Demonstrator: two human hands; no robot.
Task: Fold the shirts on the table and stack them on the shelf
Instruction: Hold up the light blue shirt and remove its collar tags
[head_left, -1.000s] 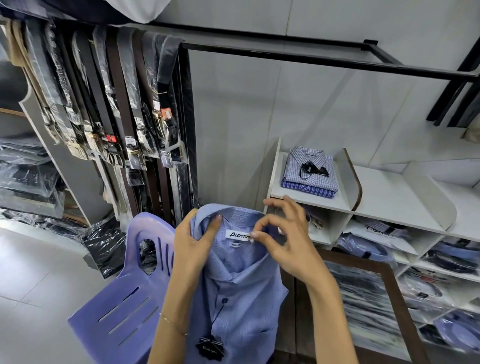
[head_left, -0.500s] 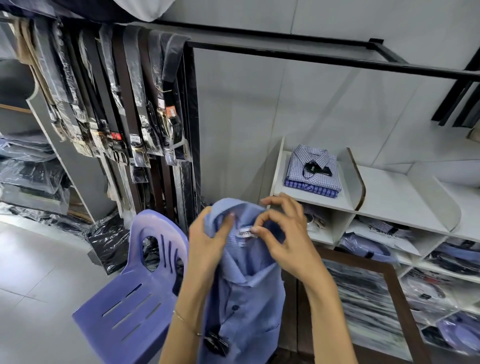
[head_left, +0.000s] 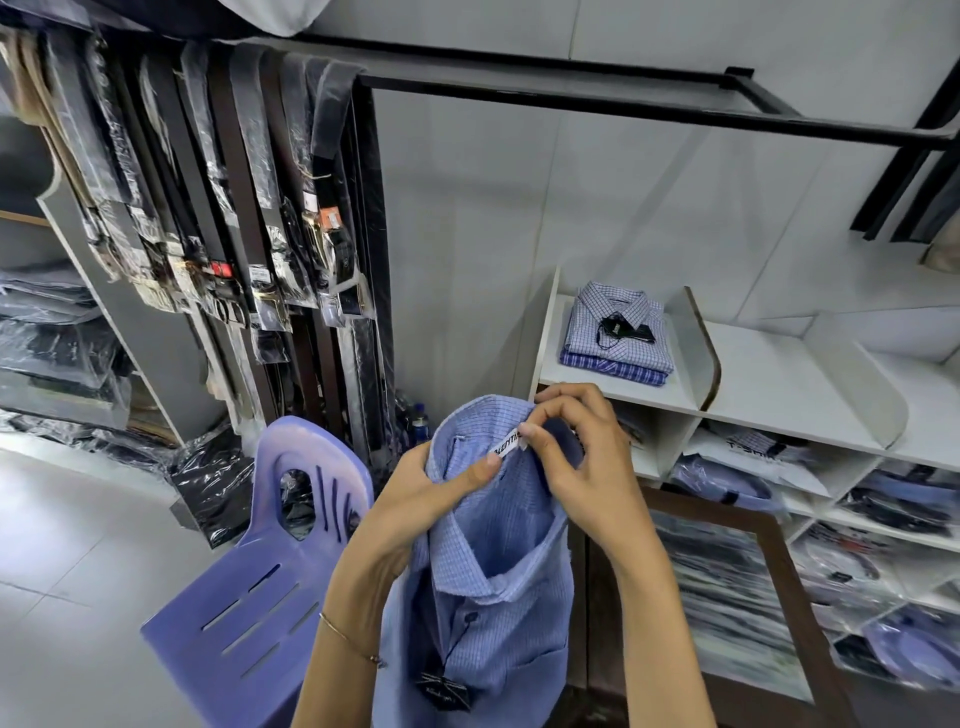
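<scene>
A person's two bare hands hold a light blue, finely checked cotton dress shirt (head_left: 498, 587) up in the air in front of the body, above the edge of a dark wood-framed glass table (head_left: 737, 587). The left hand (head_left: 415, 499) wraps the left side of the collar, thumb pressed across the inside near the white woven neck label (head_left: 508, 442). The right hand (head_left: 582, 457) pinches the collar's back edge beside that label, fingers curled over the top. The shirt hangs down from the collar, buttoned at the front, with a black cardboard swing tag (head_left: 442, 693) dangling on a cord near the lower front. Judging by how it drapes, the shirt is light, soft and limp everywhere but the collar, which looks stiffer and keeps its curve, so it is the firmest place to take hold. The thin cloth will likely sag and slide out of shape if gripped at one point, so holding both collar ends or both shoulders seems wiser. Left of the hands stands a lilac plastic chair (head_left: 244, 613). To the right, a white divided shelf (head_left: 769, 384) holds a stack of folded checked shirts (head_left: 615, 332) in its top left compartment. Bagged shirts fill the compartments beneath. Behind the chair, belts in clear sleeves (head_left: 234, 197) hang in a row.
</scene>
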